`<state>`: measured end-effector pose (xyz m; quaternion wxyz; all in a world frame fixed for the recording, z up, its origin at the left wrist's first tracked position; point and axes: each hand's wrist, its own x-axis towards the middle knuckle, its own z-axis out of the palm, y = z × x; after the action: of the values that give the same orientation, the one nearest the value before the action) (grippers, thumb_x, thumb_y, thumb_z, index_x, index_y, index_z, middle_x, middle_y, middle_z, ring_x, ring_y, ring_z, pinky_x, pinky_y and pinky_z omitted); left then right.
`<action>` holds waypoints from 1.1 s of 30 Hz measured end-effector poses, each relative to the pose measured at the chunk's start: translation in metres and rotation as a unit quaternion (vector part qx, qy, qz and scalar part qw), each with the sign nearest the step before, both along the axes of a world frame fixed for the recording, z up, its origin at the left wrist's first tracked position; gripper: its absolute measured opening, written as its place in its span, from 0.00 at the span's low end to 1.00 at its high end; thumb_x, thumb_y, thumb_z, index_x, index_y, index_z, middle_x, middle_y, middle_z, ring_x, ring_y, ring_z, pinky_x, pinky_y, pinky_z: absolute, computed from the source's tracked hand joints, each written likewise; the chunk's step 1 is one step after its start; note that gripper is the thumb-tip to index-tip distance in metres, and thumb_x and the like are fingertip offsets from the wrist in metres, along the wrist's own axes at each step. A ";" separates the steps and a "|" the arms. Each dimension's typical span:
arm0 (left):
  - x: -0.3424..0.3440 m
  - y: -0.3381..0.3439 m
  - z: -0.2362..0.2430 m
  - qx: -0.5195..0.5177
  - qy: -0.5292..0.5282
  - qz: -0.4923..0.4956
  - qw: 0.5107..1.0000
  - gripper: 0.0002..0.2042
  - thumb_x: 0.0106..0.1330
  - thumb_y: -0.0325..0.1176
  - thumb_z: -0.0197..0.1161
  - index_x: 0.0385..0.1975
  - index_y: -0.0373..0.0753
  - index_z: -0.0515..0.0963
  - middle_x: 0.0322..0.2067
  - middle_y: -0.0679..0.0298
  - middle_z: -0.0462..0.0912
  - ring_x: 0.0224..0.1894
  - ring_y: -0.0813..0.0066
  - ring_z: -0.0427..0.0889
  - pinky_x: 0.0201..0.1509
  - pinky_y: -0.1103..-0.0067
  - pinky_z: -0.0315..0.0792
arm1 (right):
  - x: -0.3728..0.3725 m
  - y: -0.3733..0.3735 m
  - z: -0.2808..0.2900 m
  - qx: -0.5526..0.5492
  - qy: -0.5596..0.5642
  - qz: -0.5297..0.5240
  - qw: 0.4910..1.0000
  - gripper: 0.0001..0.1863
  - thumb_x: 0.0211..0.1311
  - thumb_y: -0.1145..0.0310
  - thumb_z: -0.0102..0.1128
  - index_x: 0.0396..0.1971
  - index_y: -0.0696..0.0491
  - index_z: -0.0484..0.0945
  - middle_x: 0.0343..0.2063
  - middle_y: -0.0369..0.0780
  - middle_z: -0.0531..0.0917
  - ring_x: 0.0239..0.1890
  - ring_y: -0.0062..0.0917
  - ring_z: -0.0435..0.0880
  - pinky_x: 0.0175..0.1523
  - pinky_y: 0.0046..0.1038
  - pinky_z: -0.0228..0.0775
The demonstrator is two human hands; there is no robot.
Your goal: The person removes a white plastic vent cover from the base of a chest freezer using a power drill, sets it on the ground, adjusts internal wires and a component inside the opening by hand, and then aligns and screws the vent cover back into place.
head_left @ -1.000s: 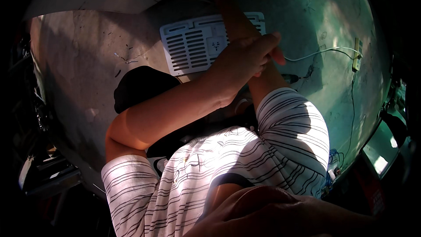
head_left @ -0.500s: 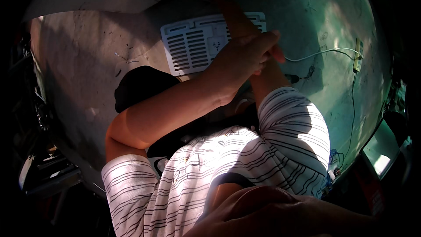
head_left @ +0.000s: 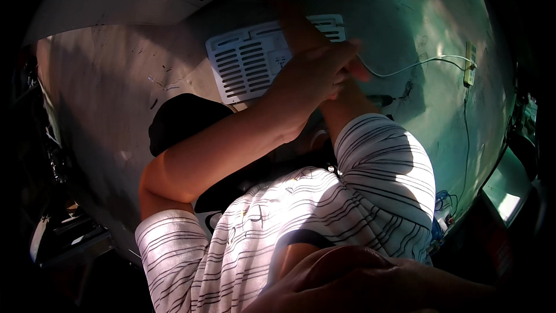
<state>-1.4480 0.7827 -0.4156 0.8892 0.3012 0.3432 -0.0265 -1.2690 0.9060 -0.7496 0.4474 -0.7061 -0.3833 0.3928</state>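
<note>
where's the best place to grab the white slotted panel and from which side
Probably its left edge, coming from the left: that long rim shows unobstructed along the outer slots of the white slotted panel, while the right forearm crosses in front of its right half and the left hand covers its lower right.

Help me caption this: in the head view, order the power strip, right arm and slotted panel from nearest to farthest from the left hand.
1. Right arm, overlapped by the left hand.
2. Slotted panel, on the floor ahead and leftward.
3. Power strip, well off to the right.
</note>
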 end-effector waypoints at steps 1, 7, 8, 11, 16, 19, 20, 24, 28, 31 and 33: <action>0.000 0.000 0.001 -0.002 0.007 0.007 1.000 0.19 0.69 0.47 0.50 0.23 0.38 0.74 0.16 0.75 0.58 0.22 0.85 0.57 0.32 0.85 0.57 | 0.001 -0.002 0.006 -0.004 -0.017 0.017 1.000 0.19 0.60 0.54 0.54 0.48 0.47 0.78 0.44 0.39 0.81 0.44 0.30 0.80 0.48 0.33 0.72; -0.005 -0.004 0.016 -0.035 -0.031 0.001 0.999 0.18 0.70 0.44 0.50 0.21 0.39 0.73 0.16 0.75 0.58 0.21 0.84 0.56 0.30 0.85 0.57 | 0.030 -0.025 0.039 -0.048 -0.138 0.105 0.984 0.19 0.60 0.53 0.55 0.47 0.47 0.78 0.44 0.39 0.81 0.44 0.30 0.80 0.48 0.33 0.72; -0.006 -0.006 0.020 -0.040 -0.038 -0.003 0.998 0.18 0.70 0.43 0.50 0.20 0.40 0.73 0.16 0.75 0.59 0.20 0.84 0.56 0.30 0.85 0.57 | 0.043 -0.030 0.040 -0.059 -0.156 0.111 0.980 0.19 0.59 0.53 0.55 0.47 0.47 0.78 0.44 0.39 0.81 0.44 0.30 0.80 0.48 0.33 0.72; -0.011 -0.011 0.029 -0.052 -0.044 -0.009 0.998 0.18 0.70 0.44 0.50 0.20 0.40 0.73 0.16 0.75 0.60 0.21 0.85 0.57 0.29 0.85 0.58 | 0.074 -0.047 0.039 -0.089 -0.201 0.117 0.969 0.20 0.59 0.53 0.55 0.47 0.46 0.78 0.44 0.39 0.81 0.44 0.30 0.81 0.48 0.33 0.72; -0.014 -0.014 0.028 -0.074 -0.032 0.013 0.997 0.19 0.70 0.45 0.50 0.21 0.40 0.74 0.17 0.74 0.64 0.22 0.85 0.58 0.31 0.85 0.58 | 0.125 -0.064 0.028 -0.127 -0.251 0.081 0.956 0.20 0.59 0.53 0.56 0.47 0.46 0.78 0.44 0.39 0.81 0.44 0.30 0.81 0.48 0.33 0.72; -0.010 -0.013 0.024 -0.075 -0.024 0.018 0.997 0.18 0.69 0.44 0.51 0.19 0.41 0.73 0.16 0.74 0.63 0.22 0.85 0.58 0.31 0.84 0.58 | 0.162 -0.069 0.003 -0.117 -0.267 0.005 0.957 0.20 0.58 0.52 0.56 0.47 0.46 0.78 0.44 0.39 0.81 0.45 0.30 0.81 0.48 0.33 0.72; -0.009 -0.013 0.023 -0.078 -0.019 0.017 0.997 0.18 0.69 0.44 0.51 0.18 0.41 0.73 0.16 0.74 0.62 0.22 0.85 0.58 0.31 0.84 0.58 | 0.171 -0.074 -0.007 -0.110 -0.267 -0.027 0.957 0.20 0.58 0.52 0.56 0.47 0.46 0.78 0.44 0.39 0.82 0.45 0.30 0.81 0.48 0.33 0.72; -0.012 -0.010 0.004 -0.050 0.017 0.071 0.996 0.18 0.68 0.44 0.53 0.18 0.43 0.71 0.15 0.75 0.60 0.22 0.85 0.58 0.30 0.84 0.57 | 0.193 -0.076 -0.042 -0.054 -0.253 -0.152 0.954 0.20 0.58 0.52 0.57 0.47 0.45 0.79 0.44 0.39 0.82 0.45 0.29 0.81 0.48 0.33 0.72; -0.014 -0.006 -0.014 -0.046 0.065 0.134 0.988 0.17 0.69 0.45 0.52 0.18 0.44 0.70 0.16 0.76 0.59 0.21 0.85 0.57 0.31 0.84 0.57 | 0.190 -0.065 -0.042 0.007 -0.117 -0.246 0.962 0.21 0.57 0.51 0.58 0.46 0.45 0.80 0.42 0.39 0.83 0.43 0.30 0.81 0.47 0.32 0.72; -0.011 -0.008 -0.010 -0.053 0.068 0.149 0.985 0.17 0.69 0.45 0.51 0.18 0.44 0.69 0.16 0.76 0.60 0.21 0.85 0.56 0.31 0.84 0.57 | 0.184 -0.056 -0.042 0.129 -0.228 -0.280 0.924 0.19 0.56 0.51 0.59 0.43 0.47 0.82 0.37 0.41 0.84 0.39 0.33 0.83 0.45 0.33 0.72; -0.005 -0.011 -0.008 -0.049 0.071 0.153 0.984 0.17 0.69 0.45 0.51 0.19 0.44 0.68 0.16 0.76 0.59 0.20 0.85 0.55 0.31 0.84 0.57 | 0.186 -0.053 -0.041 0.109 -0.196 -0.303 0.926 0.19 0.55 0.51 0.59 0.40 0.47 0.83 0.35 0.41 0.84 0.38 0.34 0.83 0.44 0.34 0.73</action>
<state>-1.4532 0.7716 -0.4233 0.8697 0.1989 0.4459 0.0720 -1.0832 0.8528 -0.7903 0.5355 -0.7983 -0.2712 0.0483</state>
